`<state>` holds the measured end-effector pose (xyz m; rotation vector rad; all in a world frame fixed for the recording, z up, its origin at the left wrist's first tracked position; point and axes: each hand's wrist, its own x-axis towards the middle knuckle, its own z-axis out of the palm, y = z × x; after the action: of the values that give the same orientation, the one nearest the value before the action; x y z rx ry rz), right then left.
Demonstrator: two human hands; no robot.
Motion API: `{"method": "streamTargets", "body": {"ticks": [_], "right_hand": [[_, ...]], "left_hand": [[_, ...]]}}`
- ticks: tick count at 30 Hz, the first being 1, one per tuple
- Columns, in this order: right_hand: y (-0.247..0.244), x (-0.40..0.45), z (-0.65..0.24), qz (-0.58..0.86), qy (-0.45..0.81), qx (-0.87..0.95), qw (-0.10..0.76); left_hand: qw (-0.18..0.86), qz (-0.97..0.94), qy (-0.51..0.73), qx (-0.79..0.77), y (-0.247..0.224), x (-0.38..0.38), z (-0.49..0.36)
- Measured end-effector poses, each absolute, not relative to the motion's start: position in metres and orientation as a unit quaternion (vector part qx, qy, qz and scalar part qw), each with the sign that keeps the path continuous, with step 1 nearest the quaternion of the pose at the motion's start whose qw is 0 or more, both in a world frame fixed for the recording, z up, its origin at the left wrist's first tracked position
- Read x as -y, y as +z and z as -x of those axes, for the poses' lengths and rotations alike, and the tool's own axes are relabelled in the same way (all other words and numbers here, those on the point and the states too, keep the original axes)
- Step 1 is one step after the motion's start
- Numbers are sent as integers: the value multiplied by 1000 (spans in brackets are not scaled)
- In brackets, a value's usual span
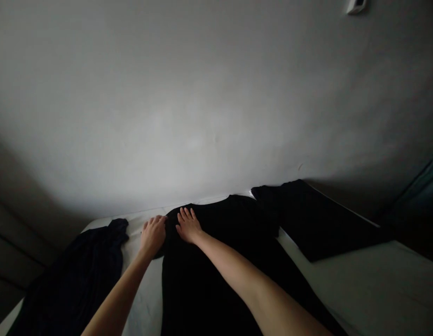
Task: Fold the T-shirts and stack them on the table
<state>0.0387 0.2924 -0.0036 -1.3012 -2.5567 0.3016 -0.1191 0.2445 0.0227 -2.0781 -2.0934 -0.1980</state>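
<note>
A black short-sleeved shirt lies spread out, its neckline toward the wall and its lower part running out of view at the bottom. At its left sleeve is my left hand, closed with the fingers bent over the sleeve's edge. My right hand rests flat near the left shoulder of the shirt, palm down and fingers spread, holding nothing. Dim light hides the cloth's folds and seams.
Under the clothes is a white-sheeted bed, against a pale wall. A dark blue crumpled garment lies on the left. To the right is a dark folded garment, touching the shirt's right sleeve.
</note>
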Motion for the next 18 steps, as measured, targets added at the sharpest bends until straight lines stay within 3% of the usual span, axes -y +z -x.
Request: {"method": "streamTargets", "body": {"ticks": [7, 14, 18], "right_hand": [[-15, -186, -75, 315, 134, 935, 92], [-2, -105, -107, 90, 198, 973, 71], [4, -90, -119, 133, 206, 966, 77]], "left_hand": [[-25, 786, -38, 617, 6, -235, 119], [21, 675, -54, 735, 35, -197, 104], [5, 577, -33, 816, 42, -171, 95]]}}
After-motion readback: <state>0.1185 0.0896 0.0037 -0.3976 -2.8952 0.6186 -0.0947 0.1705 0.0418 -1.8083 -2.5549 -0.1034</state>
